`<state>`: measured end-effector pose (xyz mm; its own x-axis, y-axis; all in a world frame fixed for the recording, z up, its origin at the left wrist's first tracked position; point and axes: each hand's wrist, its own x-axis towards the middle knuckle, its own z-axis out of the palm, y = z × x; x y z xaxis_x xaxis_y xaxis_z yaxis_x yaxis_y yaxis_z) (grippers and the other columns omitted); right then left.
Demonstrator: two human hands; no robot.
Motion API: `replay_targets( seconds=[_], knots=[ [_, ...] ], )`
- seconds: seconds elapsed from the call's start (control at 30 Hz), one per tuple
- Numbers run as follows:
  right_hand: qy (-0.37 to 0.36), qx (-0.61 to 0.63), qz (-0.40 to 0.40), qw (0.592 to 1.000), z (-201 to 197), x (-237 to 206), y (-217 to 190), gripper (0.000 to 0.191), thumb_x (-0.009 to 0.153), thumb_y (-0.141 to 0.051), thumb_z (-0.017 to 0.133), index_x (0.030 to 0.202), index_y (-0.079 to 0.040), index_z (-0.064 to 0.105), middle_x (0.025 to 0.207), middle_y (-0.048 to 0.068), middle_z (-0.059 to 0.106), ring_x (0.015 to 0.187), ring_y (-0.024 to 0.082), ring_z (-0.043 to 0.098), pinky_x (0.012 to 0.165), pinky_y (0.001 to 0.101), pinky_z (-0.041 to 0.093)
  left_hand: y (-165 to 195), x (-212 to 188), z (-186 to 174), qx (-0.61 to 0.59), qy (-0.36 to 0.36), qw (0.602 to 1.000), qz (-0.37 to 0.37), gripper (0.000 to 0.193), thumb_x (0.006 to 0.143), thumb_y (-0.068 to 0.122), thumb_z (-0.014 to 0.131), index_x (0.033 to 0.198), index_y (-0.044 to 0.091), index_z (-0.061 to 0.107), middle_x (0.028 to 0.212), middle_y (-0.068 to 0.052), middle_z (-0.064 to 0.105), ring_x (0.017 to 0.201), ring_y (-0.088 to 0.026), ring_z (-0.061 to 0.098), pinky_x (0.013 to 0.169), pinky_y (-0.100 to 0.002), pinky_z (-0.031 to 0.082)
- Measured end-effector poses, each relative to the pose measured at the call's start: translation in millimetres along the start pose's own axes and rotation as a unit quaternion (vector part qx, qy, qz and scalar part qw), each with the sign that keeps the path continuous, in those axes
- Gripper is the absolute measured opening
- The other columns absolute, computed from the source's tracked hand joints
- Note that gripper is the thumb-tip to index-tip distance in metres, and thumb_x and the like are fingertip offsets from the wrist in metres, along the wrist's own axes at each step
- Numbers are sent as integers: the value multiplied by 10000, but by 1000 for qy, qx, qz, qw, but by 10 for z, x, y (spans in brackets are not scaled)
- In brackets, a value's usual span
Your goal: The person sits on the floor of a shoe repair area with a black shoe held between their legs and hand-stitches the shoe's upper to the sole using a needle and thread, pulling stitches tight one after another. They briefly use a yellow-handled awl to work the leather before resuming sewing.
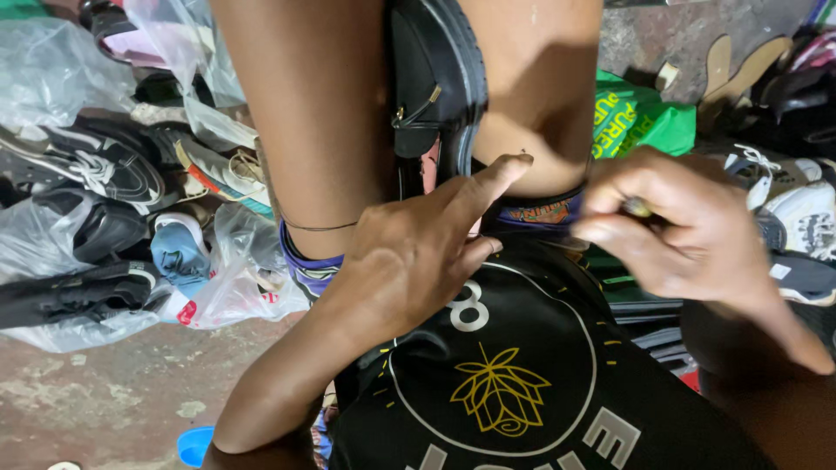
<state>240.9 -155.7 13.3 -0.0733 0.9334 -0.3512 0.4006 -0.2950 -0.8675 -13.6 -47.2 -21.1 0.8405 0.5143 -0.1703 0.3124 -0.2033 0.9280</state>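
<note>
A black shoe is clamped between the person's knees, and its long axis runs straight away from the hands, sole edge facing the camera. It lies just beyond the left hand, which is the nearer of the two: that hand is spread open, index finger stretched forward so its tip rests at the near end of the shoe, by the right knee. The right hand sits further to the right and a little nearer the body, its fingers pinched shut on a small slender thing, perhaps a needle or awl; motion blur makes it hard to tell. Below both hands lies the black printed shirt.
</note>
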Motion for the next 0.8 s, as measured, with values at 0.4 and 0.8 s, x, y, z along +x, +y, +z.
replay_targets(
  seconds=[0.4,0.8],
  knots=[
    [-14,297,63,953,228,535,322,185,1004,-231,643,1044,-81,744,761,-34,591,562,97,538,541,216,457,41,-1,-10,-124,14,989,-83,1008,840,121,842,1600,184,182,1383,-157,566,681,-184,707,637,-346,614],
    [90,-372,151,912,-356,-48,487,330,968,-96,603,1296,-59,617,870,56,693,664,189,682,616,282,526,-4,-7,-29,-112,19,991,-69,951,896,168,829,1621,182,214,1375,-96,605,689,-124,727,645,-289,621]
  ],
)
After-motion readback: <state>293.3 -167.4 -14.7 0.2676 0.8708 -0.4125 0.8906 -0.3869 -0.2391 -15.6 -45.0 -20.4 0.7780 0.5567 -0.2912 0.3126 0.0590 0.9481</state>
